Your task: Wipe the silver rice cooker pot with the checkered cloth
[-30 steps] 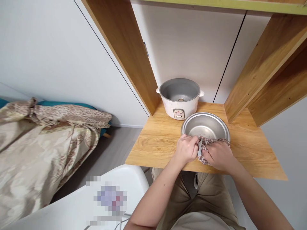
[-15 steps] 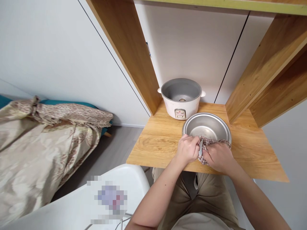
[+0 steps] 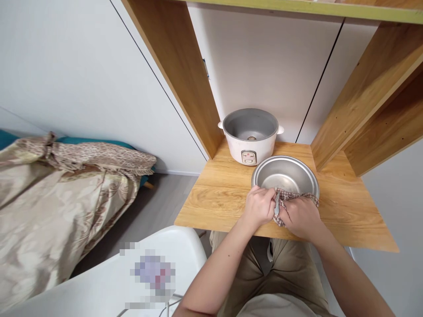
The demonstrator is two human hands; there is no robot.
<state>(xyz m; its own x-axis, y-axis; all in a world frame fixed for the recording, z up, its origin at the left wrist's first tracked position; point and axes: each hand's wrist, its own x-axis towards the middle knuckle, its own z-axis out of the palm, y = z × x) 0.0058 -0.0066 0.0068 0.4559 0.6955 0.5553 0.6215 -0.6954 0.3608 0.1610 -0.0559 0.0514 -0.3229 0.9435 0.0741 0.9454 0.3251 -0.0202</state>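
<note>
left hand clenched on the near rim of a metal pot, right hand grasping a patterned cloth pressed over that rim, pot on the wooden table, white rice cooker touching it at 11 o'clock

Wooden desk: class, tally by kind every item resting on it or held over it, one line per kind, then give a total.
Rice cooker body: 1
Metal pot: 1, gripped at its near rim by the left hand
Patterned cloth: 1, pressed on that rim by the right hand
Total: 3
</note>
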